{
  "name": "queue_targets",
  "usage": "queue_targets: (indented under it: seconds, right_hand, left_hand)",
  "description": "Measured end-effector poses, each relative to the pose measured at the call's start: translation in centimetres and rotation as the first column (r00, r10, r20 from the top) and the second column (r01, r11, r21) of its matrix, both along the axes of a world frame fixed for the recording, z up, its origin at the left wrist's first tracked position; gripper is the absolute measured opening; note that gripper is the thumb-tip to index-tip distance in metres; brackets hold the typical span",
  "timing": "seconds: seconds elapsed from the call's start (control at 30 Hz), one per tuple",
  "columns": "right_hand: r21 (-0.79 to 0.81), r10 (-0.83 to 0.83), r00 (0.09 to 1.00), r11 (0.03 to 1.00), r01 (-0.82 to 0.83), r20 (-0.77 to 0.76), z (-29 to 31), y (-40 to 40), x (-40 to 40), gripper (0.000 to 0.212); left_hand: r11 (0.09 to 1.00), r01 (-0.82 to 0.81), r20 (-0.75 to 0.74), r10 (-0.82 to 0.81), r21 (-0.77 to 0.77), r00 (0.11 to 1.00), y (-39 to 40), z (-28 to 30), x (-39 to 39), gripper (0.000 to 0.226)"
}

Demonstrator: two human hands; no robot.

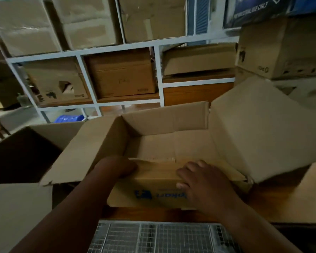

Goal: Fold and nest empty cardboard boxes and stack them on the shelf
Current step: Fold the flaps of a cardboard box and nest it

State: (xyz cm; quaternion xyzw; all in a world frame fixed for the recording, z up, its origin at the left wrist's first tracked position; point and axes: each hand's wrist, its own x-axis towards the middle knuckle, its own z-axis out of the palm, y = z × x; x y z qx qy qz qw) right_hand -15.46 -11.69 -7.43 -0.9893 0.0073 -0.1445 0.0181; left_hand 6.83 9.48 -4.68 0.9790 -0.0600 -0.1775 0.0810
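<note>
Nearest the camera, a metal wire grid (pixel 161 238) is seen at the bottom edge, with a strip of wooden tabletop (pixel 274 199) just beyond it.

On that surface an open cardboard box (pixel 171 143) is placed, its near flap (pixel 150 190) folded outward and down toward the viewer; blue print is seen on the flap, upside down and partly covered.

The right hand (pixel 201 181) is laid flat on the near flap at the box rim, fingers spread, palm down, nothing enclosed. The left hand (pixel 120 167) is placed at the same rim further left, fingers curled over the edge into the box; whether the edge is actually gripped cannot be told, the fingertips being hidden.

The left side flap (pixel 84 150) is spread outward and down; the far flap (pixel 164 115) is raised upright. The box interior appears bare.

A second, closed box (pixel 263 128) is tilted against the right side of the open one, touching it. A dark box (pixel 22 154) is seen at left, just beside the spread flap.

Farther back, a white-framed shelf (pixel 159 77) is filled with cardboard boxes in several compartments. A blue round object (pixel 69 118) is glimpsed low under the shelf. More boxes (pixel 281 52) are stacked at upper right.
</note>
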Motion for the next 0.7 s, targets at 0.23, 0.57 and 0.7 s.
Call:
queue_targets:
  seconds: [0.23,0.57,0.7]
  right_hand:
    - [-0.008,-0.205,0.970,0.978,0.208,0.130,1.9,1.0,0.6,0.072]
    - [0.075,-0.207,0.769,0.976,0.203,0.605,11.8,8.7,-1.1,0.065]
    - [-0.010,-0.174,0.712,0.969,0.246,0.680,13.9,9.7,-3.7,0.036]
  left_hand:
    - [0.923,0.067,0.486,0.137,-0.378,0.863,1.7,2.6,0.5,0.073]
    - [0.114,0.750,0.735,0.337,-0.652,0.588,5.5,1.2,-1.9,0.011]
    - [0.071,0.800,0.765,0.356,-0.595,0.537,6.5,-1.1,-2.4,0.017]
